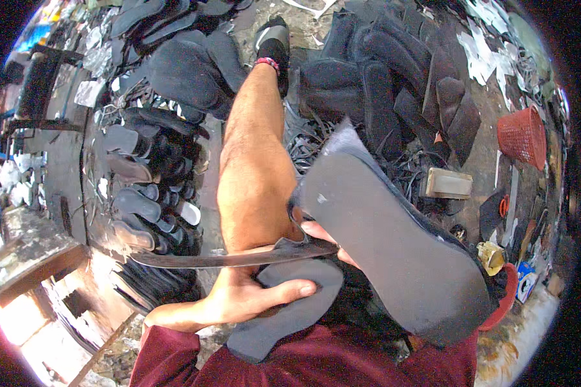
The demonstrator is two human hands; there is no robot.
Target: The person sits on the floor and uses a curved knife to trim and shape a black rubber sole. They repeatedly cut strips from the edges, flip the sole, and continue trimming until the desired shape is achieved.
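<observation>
My left hand (248,297) is closed on a small grey insole (290,306), its thumb flat on the top face and its other fingers hidden beneath. Just above it runs a long, dark, curved blade-like strip (232,259), narrowing toward the left; I cannot tell whether it is metal or rubber. Fingertips of my right hand (329,242) close around the strip's right end. A large grey sole-shaped piece (400,245) lies over that hand and forearm, hiding most of them. Whether the right hand also grips this piece is hidden. A ragged dark scrap (290,242) touches the strip.
My bare leg (255,174) stretches forward between piles of dark sole pieces (184,71) and dark sheets (387,64). Stacked soles (142,206) line the left beside a wooden bench (32,248). On the right are a red basket (521,137), a pale block (448,184) and scissors (503,205).
</observation>
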